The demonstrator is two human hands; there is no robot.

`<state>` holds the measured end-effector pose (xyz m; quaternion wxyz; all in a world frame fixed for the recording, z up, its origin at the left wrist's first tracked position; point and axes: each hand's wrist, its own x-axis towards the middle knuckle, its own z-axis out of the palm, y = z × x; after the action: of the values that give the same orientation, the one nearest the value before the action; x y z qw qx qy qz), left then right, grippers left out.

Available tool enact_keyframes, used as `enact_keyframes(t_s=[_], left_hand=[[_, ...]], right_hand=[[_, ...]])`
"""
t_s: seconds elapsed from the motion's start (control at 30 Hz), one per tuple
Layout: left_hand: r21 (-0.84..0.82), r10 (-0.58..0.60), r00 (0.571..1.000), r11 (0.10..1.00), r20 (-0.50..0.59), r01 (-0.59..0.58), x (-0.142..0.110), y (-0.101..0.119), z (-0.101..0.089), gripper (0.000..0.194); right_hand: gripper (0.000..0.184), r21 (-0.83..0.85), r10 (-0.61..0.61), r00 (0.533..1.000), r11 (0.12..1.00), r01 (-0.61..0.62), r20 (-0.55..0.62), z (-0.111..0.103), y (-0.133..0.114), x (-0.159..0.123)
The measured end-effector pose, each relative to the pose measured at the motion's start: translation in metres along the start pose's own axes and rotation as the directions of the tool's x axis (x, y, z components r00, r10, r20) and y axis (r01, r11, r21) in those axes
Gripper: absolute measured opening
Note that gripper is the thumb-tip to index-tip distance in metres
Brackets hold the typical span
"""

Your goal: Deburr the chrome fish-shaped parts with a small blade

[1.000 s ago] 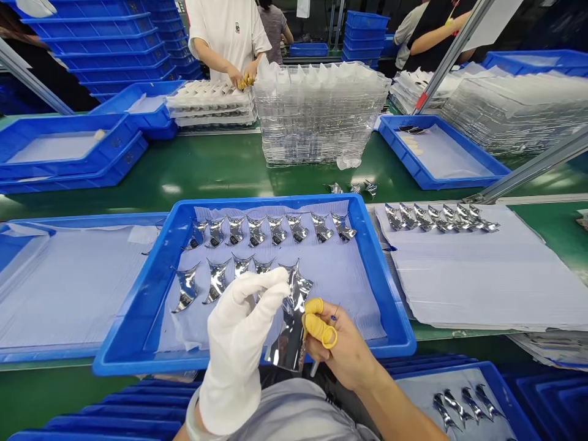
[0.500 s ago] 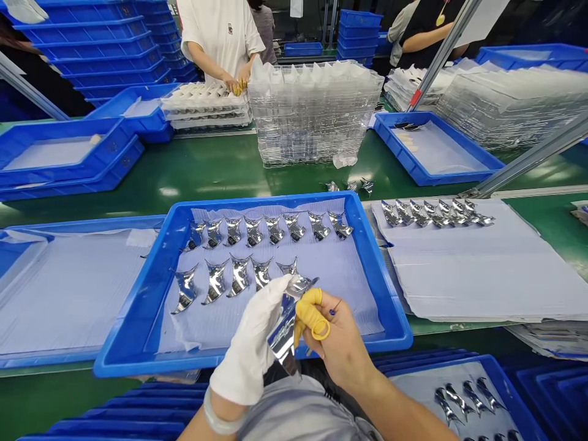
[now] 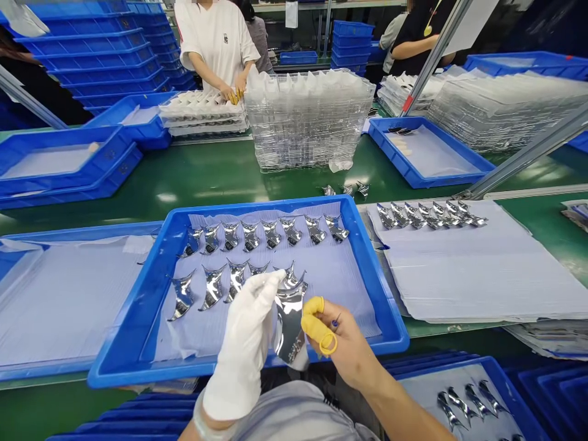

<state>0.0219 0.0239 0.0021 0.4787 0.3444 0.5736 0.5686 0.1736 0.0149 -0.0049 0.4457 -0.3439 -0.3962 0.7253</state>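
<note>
The white-gloved left hand (image 3: 239,349) and right hand (image 3: 344,349) (yellow finger cots (image 3: 312,313) on it) pinch a mirror-foil piece (image 3: 289,327) between them.

Bright overhead light (some edge warping)

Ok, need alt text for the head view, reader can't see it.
A white-gloved left hand and a right hand with yellow finger cots hold a mirror-shiny curved piece above a blue tray holding two rows of similar pieces. Across the green bench, a co-worker works beside stacked clear trays.
</note>
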Motion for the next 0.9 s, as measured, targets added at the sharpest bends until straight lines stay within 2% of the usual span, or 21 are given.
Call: enact_keyframes(t_s=[0.03,0.1,0.17,0.23,0.27,0.37,0.43,0.5,0.6,0.67,0.7,0.77,0.83,0.9], left_hand=[[0.006,0.043,0.999,0.999,0.01,-0.044,0.0,0.001,-0.004,0.023],[0.045,0.224,0.973,0.973,0.057,-0.227,-0.002,0.004,-0.011,0.016],[0.088,0.42,0.897,0.897,0.136,-0.433,-0.007,0.008,-0.015,0.019],[0.11,0.502,0.841,0.842,0.199,-0.528,-0.012,0.014,-0.014,0.026],[0.117,0.511,0.836,0.835,0.202,-0.538,-0.014,0.017,-0.013,0.028],[0.161,0.476,0.873,0.858,0.11,-0.488,-0.016,0.02,-0.008,0.024],[0.208,0.406,0.913,0.89,0.043,-0.406,-0.013,0.019,-0.007,0.015],[0.274,0.298,0.953,0.914,0.052,-0.3,-0.008,0.018,-0.009,0.012],[0.373,0.146,0.986,0.913,0.085,-0.167,0.002,0.017,-0.016,0.03],[0.428,0.07,0.996,0.9,0.047,-0.083,0.009,0.019,-0.024,0.042],[0.45,0.041,0.999,0.892,0.009,-0.041,0.012,0.02,-0.03,0.047],[0.478,0.003,0.998,0.878,-0.07,0.031,0.017,0.024,-0.045,0.052],[0.468,0.0,0.989,0.881,-0.148,0.07,0.02,0.026,-0.061,0.051],[0.454,0.041,0.981,0.889,-0.19,0.051,0.02,0.029,-0.076,0.048]], right_hand=[[0.038,-0.051,-0.014,1.0,0.999,0.015,0.014,-0.004,0.0,-0.001],[0.039,-0.15,-0.068,0.997,0.986,0.071,0.027,-0.008,0.001,0.0],[0.04,-0.224,-0.127,0.992,0.966,0.129,0.021,-0.01,0.0,0.001],[0.041,-0.264,-0.158,0.987,0.952,0.155,0.009,-0.01,-0.001,0.003],[0.04,-0.28,-0.168,0.986,0.946,0.163,0.005,-0.009,-0.001,0.003],[0.034,-0.377,-0.262,0.965,0.892,0.25,0.019,-0.01,0.003,0.001],[0.028,-0.509,-0.368,0.927,0.786,0.35,0.07,-0.01,0.007,-0.002],[0.024,-0.636,-0.424,0.893,0.649,0.417,0.152,-0.011,0.012,-0.005],[0.021,-0.74,-0.383,0.891,0.519,0.427,0.246,-0.015,0.009,-0.005],[0.021,-0.804,-0.305,0.923,0.474,0.36,0.234,-0.022,0.0,0.0],[0.02,-0.86,-0.236,0.951,0.423,0.286,0.2,-0.027,-0.006,0.005],[0.019,-0.969,-0.082,0.994,0.232,0.084,0.067,-0.038,-0.016,0.017],[0.022,-0.996,0.009,0.996,0.017,-0.088,-0.087,-0.048,-0.019,0.032],[0.023,-0.982,0.019,0.985,-0.081,-0.171,-0.173,-0.055,-0.013,0.046]])
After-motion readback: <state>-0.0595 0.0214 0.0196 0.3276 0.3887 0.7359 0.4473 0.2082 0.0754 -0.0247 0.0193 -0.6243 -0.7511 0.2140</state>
